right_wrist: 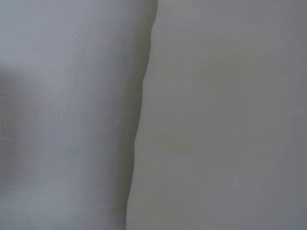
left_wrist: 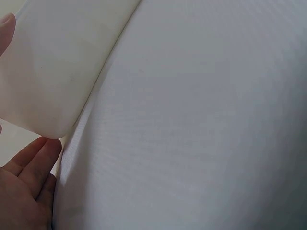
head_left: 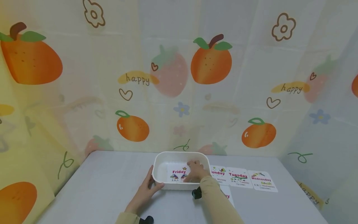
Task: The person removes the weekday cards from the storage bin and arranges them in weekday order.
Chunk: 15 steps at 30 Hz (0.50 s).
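A white rectangular plastic box stands toward the back of the table. My left hand holds its near left corner, thumb at the front rim and fingers along the left side. In the left wrist view, the fingers of that hand touch the rounded corner of the box. Inside the box lies a white card printed "Friday" with Chinese text and colourful pictures. My right hand reaches in over the right end and grips this card between thumb and bent fingers. The palm hides the card's right part.
Right of the box, cards printed "Monday", "Tuesday" and "Wednesday" lie in a row. Another card lies nearer, partly hidden by the right sleeve. A fruit-print curtain rises behind the white table.
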Each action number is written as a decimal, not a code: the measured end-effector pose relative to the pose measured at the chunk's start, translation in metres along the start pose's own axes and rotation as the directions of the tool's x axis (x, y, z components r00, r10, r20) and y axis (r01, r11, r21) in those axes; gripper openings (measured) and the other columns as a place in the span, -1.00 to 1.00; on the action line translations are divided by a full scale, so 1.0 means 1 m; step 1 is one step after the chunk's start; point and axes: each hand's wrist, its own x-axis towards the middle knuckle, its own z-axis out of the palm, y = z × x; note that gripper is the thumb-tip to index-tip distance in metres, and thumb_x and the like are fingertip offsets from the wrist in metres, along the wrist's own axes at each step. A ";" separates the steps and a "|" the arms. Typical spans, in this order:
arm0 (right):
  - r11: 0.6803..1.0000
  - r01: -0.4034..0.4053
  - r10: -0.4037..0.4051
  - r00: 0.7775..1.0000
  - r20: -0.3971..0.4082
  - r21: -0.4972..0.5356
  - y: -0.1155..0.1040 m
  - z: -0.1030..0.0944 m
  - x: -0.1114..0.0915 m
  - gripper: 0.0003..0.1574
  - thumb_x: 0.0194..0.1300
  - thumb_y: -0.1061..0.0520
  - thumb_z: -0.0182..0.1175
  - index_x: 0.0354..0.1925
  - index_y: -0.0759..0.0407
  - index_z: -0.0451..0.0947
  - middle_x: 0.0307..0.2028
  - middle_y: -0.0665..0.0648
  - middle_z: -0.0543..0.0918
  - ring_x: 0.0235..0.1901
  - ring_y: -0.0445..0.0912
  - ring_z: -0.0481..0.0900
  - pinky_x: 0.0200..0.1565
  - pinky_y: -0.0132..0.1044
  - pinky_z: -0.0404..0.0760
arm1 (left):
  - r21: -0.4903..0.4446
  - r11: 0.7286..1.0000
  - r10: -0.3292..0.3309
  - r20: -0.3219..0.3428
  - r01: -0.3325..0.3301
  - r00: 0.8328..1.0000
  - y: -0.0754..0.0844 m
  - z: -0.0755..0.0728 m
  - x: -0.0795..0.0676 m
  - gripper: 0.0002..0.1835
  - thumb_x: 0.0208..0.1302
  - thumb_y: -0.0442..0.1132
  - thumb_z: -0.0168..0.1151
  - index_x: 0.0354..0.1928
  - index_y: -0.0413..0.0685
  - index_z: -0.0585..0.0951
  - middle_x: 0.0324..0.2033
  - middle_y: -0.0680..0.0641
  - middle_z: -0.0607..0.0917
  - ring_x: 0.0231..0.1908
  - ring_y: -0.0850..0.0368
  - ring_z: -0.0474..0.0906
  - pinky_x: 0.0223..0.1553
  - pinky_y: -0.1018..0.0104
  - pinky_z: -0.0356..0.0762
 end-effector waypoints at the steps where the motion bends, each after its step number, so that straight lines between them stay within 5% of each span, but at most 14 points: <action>1: 1.000 0.000 0.000 1.000 0.003 0.001 0.000 0.000 0.000 0.13 -0.34 0.00 0.58 0.25 0.10 0.33 0.20 0.29 0.24 0.11 0.23 0.24 0.10 0.20 0.25 | -0.002 1.000 0.000 0.001 0.000 1.000 0.000 0.000 0.000 0.03 0.05 0.09 0.35 0.46 0.08 -0.05 0.22 -0.22 0.38 0.22 -0.21 0.24 0.16 -0.36 -0.05; 15: 1.000 0.001 -0.001 1.000 -0.005 -0.005 -0.004 -0.003 -0.004 0.03 -0.34 0.03 0.57 0.15 0.18 0.39 0.12 0.28 0.30 0.00 0.18 0.30 0.05 0.16 0.33 | 0.005 1.000 -0.017 -0.004 0.017 1.000 -0.002 0.001 0.000 0.04 0.03 0.12 0.35 0.46 0.17 -0.05 0.22 -0.20 0.39 0.22 -0.20 0.24 0.13 -0.40 -0.07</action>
